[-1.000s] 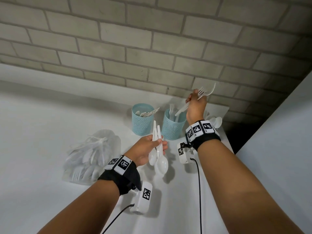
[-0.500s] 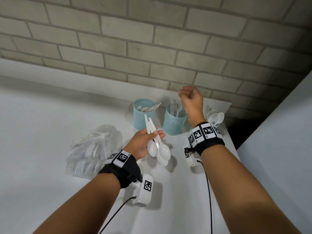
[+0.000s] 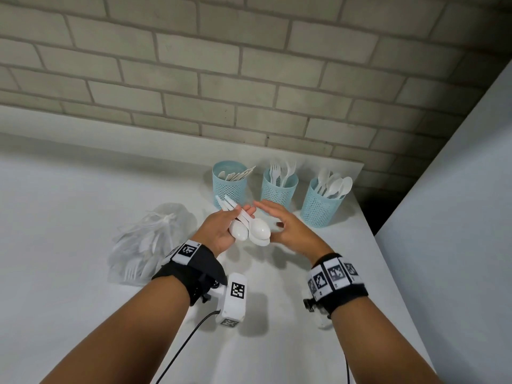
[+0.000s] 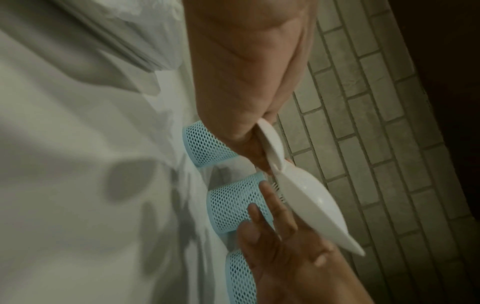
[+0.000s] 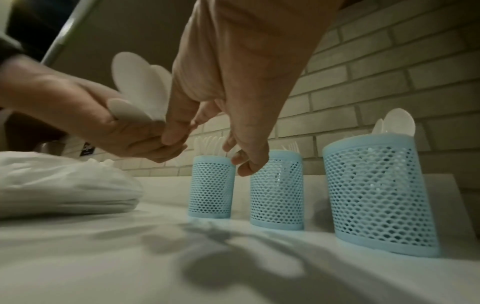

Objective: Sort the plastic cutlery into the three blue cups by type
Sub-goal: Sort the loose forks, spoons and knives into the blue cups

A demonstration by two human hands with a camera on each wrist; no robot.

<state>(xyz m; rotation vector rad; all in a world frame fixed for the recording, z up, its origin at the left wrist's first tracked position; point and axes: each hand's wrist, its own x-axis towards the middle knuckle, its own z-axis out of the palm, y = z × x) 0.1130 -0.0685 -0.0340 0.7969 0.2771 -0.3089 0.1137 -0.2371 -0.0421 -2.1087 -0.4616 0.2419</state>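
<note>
Spoons [image 3: 250, 231] in left hand [image 3: 219, 231], right hand [image 3: 291, 234] open beside them

White plastic spoons [image 3: 250, 230] lie bunched, bowls toward the person, just before three upright blue mesh cups [image 3: 279, 189] holding sorted cutlery.

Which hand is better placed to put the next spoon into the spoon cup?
Probably the right hand. It is open and empty, beside the spoons that the left hand holds, and nearer the spoon cup, the rightmost of the three. The left hand is occupied with the bundle.
</note>
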